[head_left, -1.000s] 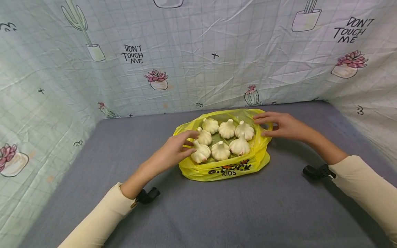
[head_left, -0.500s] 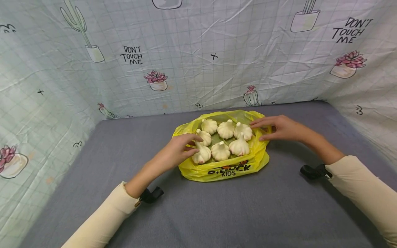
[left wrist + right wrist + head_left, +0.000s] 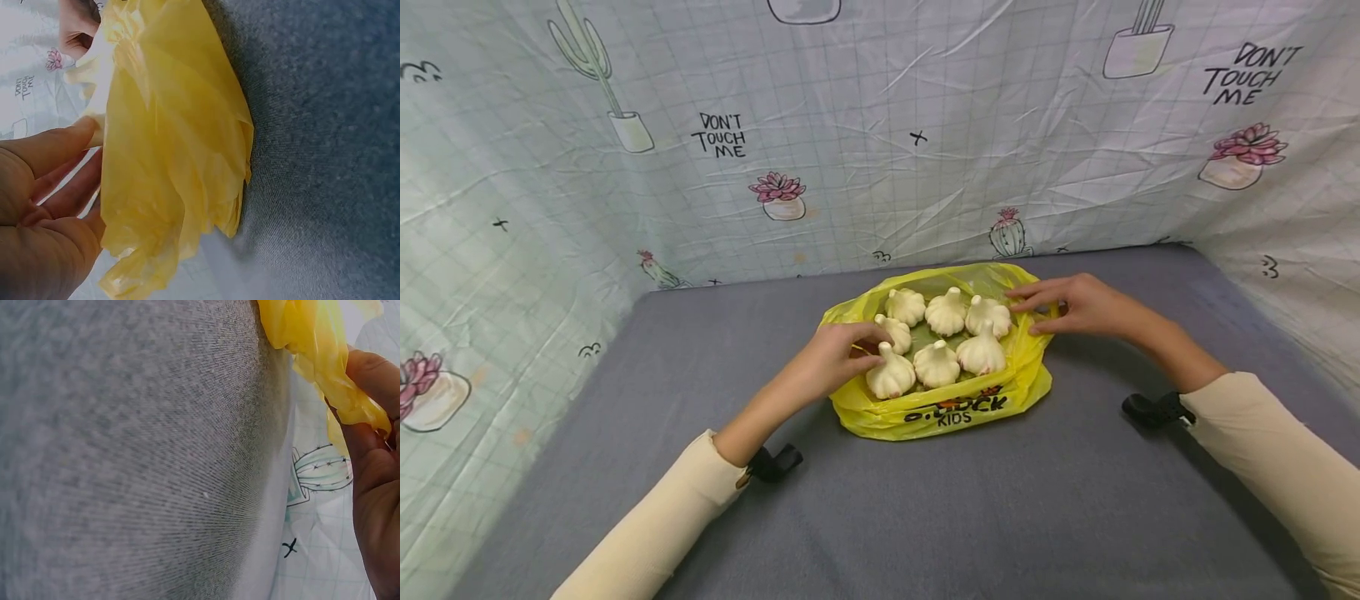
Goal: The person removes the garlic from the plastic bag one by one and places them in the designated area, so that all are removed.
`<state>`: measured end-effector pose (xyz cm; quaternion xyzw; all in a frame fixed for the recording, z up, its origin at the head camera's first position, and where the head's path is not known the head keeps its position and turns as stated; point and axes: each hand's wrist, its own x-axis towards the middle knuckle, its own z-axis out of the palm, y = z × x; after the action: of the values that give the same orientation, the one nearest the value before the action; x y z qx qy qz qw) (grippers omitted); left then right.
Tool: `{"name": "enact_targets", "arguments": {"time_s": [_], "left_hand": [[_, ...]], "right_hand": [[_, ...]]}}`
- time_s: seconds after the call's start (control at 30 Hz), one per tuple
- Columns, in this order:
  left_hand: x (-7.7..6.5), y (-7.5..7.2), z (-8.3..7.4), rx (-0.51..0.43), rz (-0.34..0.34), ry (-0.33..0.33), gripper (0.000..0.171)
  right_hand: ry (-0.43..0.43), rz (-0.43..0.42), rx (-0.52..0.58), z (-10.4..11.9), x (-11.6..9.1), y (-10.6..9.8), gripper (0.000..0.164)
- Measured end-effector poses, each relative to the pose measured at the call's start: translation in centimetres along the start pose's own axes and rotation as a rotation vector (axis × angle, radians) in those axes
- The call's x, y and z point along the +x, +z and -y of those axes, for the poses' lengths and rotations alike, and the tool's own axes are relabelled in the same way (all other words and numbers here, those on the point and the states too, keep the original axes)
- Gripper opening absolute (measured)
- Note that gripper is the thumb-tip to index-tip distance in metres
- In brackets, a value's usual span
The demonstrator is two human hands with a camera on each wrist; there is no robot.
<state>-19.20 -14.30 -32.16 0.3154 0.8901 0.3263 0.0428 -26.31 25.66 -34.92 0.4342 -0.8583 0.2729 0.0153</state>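
A yellow plastic bag [image 3: 943, 421] with dark lettering lies with its mouth spread wide, and several whole garlic bulbs [image 3: 936, 364] sit inside. At the bag's left side, my left hand [image 3: 838, 354] pinches the front-left garlic bulb [image 3: 891, 375] near its stem. In the left wrist view the thumb meets this pale bulb at the rim, while the bag's side [image 3: 169, 125] hides most of it. My right hand [image 3: 1078, 307] holds the bag's right rim by its handle. In the right wrist view, yellow plastic [image 3: 340, 387] passes between thumb and fingers.
The bag rests on a table with a grey cloth [image 3: 970, 508]. Behind it hangs a pale curtain [image 3: 880, 150] printed with cacti and lettering, which also lines both sides. A black wrist strap [image 3: 775, 462] sits on the left forearm, another [image 3: 1157, 411] on the right.
My left hand has moved slightly right and inward, its fingers now together at the front-left garlic bulb, which has shifted a little and stands more upright. The right hand stays at the bag's rim.
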Motion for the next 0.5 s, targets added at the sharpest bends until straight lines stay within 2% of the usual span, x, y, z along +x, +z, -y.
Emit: {"name": "enact_targets", "arguments": {"time_s": [0.1, 0.17, 0.27, 0.37, 0.5], "left_hand": [[0.4, -0.1, 0.3, -0.015, 0.03, -0.019, 0.019], [0.8, -0.3, 0.5, -0.038, 0.076, -0.026, 0.016], [1.7, -1.2, 0.6, -0.101, 0.192, -0.037, 0.015], [2.6, -2.3, 0.7, -0.204, 0.318, -0.075, 0.018], [3.7, -3.2, 0.7, -0.298, 0.411, -0.127, 0.023]], "right_hand": [[-0.02, -0.01, 0.022, 0.0, 0.2, 0.1, 0.037], [-0.028, -0.01, 0.025, -0.1, 0.3, 0.2, 0.037], [-0.025, 0.011, 0.026, -0.3, 0.3, 0.1, 0.04], [-0.007, 0.042, 0.029, -0.3, 0.2, 0.0, 0.043], [0.028, 0.061, 0.052, -0.2, 0.1, -0.2, 0.044]]}}
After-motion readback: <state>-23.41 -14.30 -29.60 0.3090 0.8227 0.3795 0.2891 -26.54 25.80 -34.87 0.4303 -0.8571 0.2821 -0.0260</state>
